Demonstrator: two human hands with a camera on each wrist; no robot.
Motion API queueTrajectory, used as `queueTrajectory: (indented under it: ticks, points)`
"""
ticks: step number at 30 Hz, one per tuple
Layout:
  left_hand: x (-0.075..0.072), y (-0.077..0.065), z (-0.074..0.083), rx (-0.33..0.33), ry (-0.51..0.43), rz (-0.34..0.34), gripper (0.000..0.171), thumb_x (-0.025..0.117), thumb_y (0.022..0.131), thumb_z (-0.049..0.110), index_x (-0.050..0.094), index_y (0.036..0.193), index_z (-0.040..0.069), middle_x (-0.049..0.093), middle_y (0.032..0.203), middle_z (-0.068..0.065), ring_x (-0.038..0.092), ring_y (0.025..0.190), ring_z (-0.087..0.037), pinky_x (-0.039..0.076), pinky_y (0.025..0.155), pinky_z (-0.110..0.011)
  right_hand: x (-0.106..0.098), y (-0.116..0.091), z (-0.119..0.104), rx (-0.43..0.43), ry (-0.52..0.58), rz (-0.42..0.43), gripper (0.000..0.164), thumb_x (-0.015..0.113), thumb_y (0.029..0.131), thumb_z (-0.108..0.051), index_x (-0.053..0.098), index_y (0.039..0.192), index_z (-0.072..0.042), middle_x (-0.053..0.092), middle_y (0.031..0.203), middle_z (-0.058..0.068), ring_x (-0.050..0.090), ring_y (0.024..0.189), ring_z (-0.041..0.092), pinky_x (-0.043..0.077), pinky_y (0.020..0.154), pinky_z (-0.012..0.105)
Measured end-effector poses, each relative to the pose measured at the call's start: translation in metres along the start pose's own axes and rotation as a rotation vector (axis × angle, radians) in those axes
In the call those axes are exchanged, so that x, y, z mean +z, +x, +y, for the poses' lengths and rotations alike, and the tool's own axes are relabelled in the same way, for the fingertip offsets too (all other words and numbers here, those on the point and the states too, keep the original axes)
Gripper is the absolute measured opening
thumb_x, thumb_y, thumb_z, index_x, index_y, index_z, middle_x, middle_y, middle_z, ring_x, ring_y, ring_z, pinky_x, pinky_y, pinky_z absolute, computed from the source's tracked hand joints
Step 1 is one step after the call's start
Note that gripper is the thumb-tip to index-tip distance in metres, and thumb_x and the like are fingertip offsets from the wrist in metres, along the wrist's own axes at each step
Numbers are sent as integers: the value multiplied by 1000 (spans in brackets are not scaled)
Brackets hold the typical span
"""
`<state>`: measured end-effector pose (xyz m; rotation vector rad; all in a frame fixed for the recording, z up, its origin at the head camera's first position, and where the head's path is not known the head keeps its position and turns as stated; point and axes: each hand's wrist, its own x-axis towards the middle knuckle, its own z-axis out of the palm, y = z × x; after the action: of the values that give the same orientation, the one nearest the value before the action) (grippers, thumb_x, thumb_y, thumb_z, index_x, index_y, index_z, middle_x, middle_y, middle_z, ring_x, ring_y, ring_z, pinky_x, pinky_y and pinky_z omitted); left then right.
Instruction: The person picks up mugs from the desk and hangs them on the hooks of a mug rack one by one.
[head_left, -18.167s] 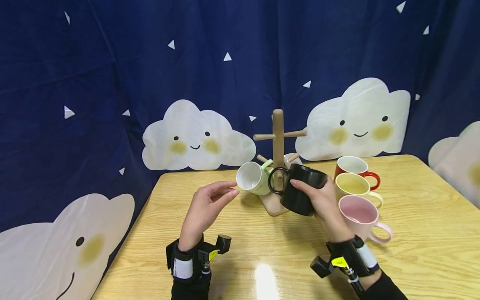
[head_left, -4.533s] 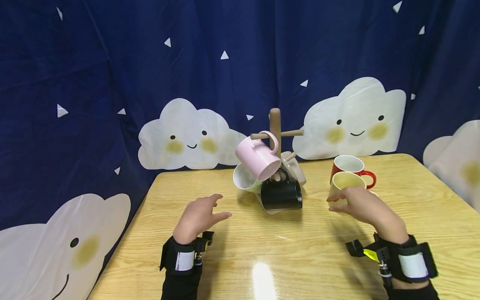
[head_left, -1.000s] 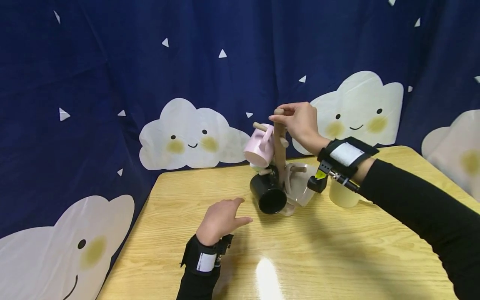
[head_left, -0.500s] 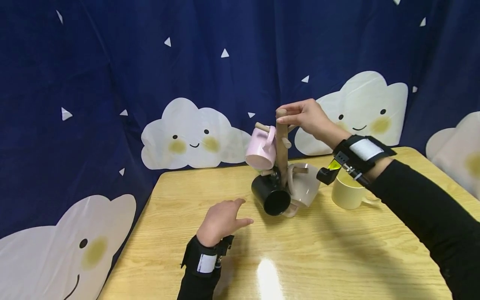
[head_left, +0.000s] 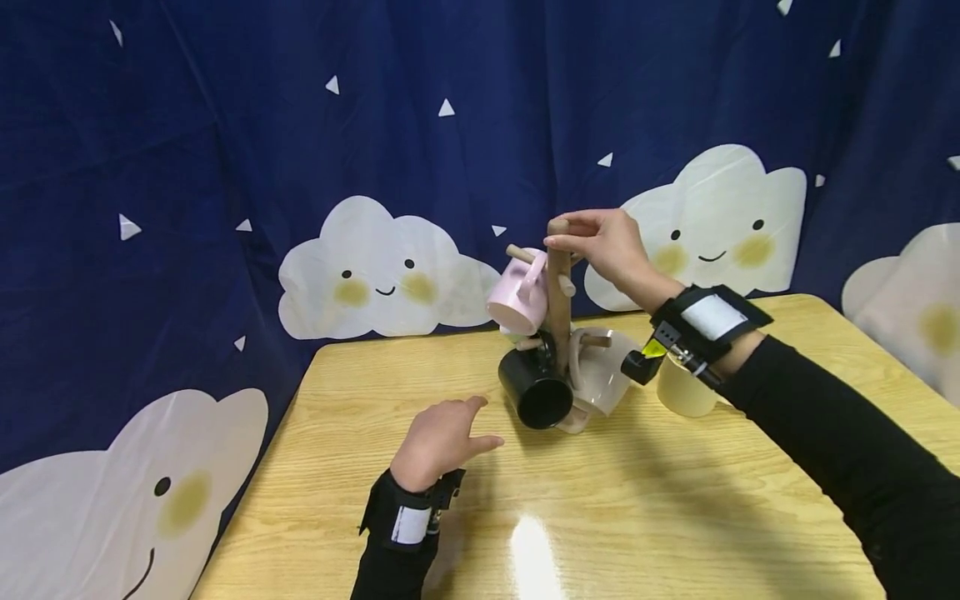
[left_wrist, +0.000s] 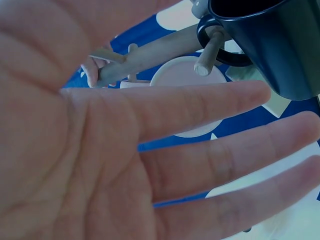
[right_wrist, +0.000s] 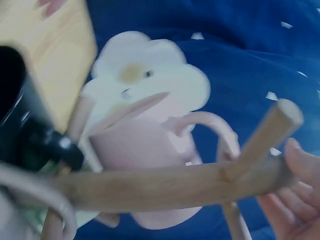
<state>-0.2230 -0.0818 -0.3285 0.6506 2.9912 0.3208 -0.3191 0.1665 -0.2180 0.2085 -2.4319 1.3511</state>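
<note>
My right hand (head_left: 611, 250) pinches the top of a wooden mug tree (head_left: 558, 312) between thumb and fingers. On its pegs hang a pink mug (head_left: 517, 296) at upper left, a black mug (head_left: 523, 375) below it, and a beige mug (head_left: 600, 379) at lower right. A pale green mug (head_left: 510, 334) is mostly hidden behind the pink and black ones. My left hand (head_left: 444, 442) hovers over the table, fingers extended and holding nothing, left of the black mug. In the left wrist view, the black mug's handle loops over a peg (left_wrist: 210, 52).
A yellow mug (head_left: 684, 393) stands on the wooden table (head_left: 375, 392) at right, partly covered by my right wrist. The red mug seen earlier is not visible behind my arm. A blue curtain (head_left: 420, 50) with clouds hangs behind.
Since the oldest frame, the black mug has gone from my right hand to a peg, and the pink mug from table to tree. The tree has turned. Over the last second, little moved.
</note>
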Motion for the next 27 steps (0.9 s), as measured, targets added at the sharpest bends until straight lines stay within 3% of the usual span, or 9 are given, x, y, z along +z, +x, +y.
queueTrajectory:
  ticks: [4,8,12,16,20,24,27]
  points:
    - [1,-1,-1,-1,-8,-3,58,65,81,44,55,125,7,69,97,-12,65,80,-24,50,63,-34,-14,-12,14,7,69,-18,48,71,79,-34,62,119,-8,65,116,9,59,109,15,42,97,36]
    - [0,-3,-3,-8,-10,8,58,65,82,45,55,125,8,69,96,-11,65,80,-24,50,63,-34,-42,-42,42,26,94,26,50,67,81,-40,61,120,-10,67,104,-18,57,98,-4,43,89,18]
    - [-4,-3,-6,-28,-26,8,58,65,82,43,54,126,8,69,98,-11,65,81,-24,51,66,-35,-71,-78,86,86,89,90,44,66,83,-38,62,118,-12,61,87,-36,53,90,-12,39,75,7]
    - [-8,-4,-9,-41,-30,11,58,65,82,43,54,127,7,69,99,-11,65,82,-23,51,67,-35,-90,-105,131,168,86,188,34,68,83,-31,66,112,-15,60,79,-38,53,83,-15,39,67,5]
    - [-10,-4,-11,-47,-28,25,57,65,82,43,55,126,7,68,103,-11,65,87,-25,52,72,-37,-103,-116,162,199,55,240,33,68,82,-31,67,111,-15,59,77,-39,50,83,-19,36,65,4]
    - [-11,-4,-11,-45,-23,38,57,65,82,42,55,124,6,67,105,-12,65,90,-26,52,75,-39,-112,-119,178,190,-59,215,40,66,83,-37,65,114,-12,54,77,-45,46,83,-22,34,65,5]
    - [-10,-5,-12,-46,-25,38,57,66,81,42,56,124,5,68,103,-12,65,88,-26,52,74,-39,-116,-122,183,201,-150,145,45,64,84,-41,64,115,-8,49,76,-47,42,80,-24,35,64,10]
